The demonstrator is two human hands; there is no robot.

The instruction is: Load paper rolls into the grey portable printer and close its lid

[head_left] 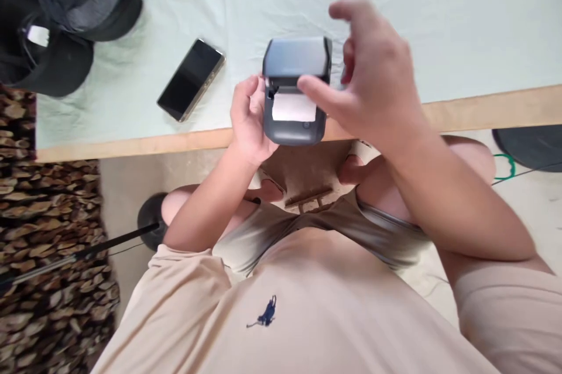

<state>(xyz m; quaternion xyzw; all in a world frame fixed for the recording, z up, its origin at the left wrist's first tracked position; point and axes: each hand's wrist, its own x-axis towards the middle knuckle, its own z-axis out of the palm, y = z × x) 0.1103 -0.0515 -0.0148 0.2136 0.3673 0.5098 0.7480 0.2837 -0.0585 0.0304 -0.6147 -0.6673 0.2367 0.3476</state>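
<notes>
Table, pale cloth on top; black bag at far-left corner, phone left of centre. Grey printer at near edge, lid up, white paper showing. Left hand grips printer's left side; right hand open, loosely spread, thumb touching lid.

Left hand curled in a grip, right hand raised beside it, fingers loosely spread
</notes>
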